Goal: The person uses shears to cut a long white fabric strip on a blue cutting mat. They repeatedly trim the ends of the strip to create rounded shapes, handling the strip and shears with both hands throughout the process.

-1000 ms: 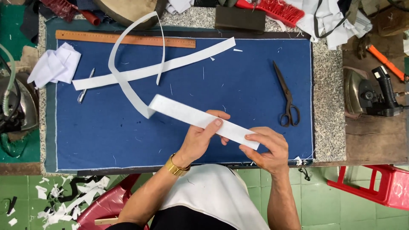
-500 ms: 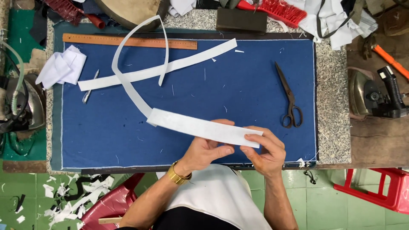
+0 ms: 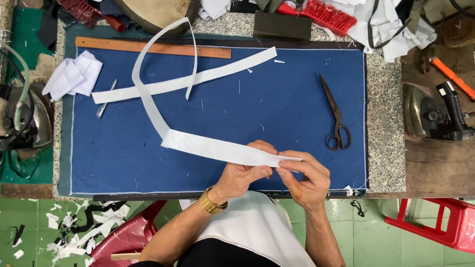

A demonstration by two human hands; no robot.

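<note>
A long white fabric strip [image 3: 208, 146] lies folded over the blue cloth-covered table [image 3: 123, 158], its far part curling up towards the back. My left hand [image 3: 245, 173], with a gold watch at the wrist, pinches the strip's near end. My right hand [image 3: 304, 175] grips the same end from the right, fingers closed on its edge. A second white strip [image 3: 198, 79] lies flat across the back of the blue cloth.
Dark scissors [image 3: 336, 116] lie at the right on the cloth. A wooden ruler [image 3: 153, 48] runs along the back edge, a metal tool [image 3: 106, 99] and crumpled white fabric [image 3: 71, 76] at the left. Irons stand at both sides [image 3: 22, 118] [image 3: 430, 116]. Red stool [image 3: 435, 222] below right.
Both hands have slid along the strip toward its right end and drawn closer together. The strip's folded part has shifted slightly right and nearer.
</note>
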